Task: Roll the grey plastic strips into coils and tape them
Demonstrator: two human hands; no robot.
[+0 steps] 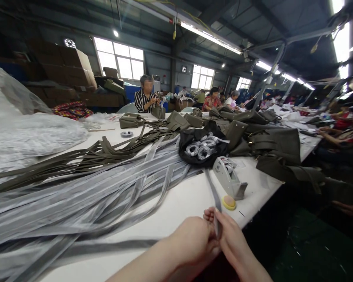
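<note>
Both my hands meet at the near edge of the white table [182,199]. My left hand [195,239] and my right hand [231,237] pinch one end of a long narrow olive strap in a clear sleeve [214,197]. The strap runs away from me toward a grey tape dispenser [229,178]. A small round yellow and pink pad [229,202] lies just beyond my fingers. A large spread of similar wrapped straps [85,188] covers the table to my left.
A black bag with rolls of tape [202,147] sits mid-table, and olive handbags [270,143] are piled to the right. Clear plastic bags [26,133] are heaped at far left. Other people work seated at the table's far end and right side.
</note>
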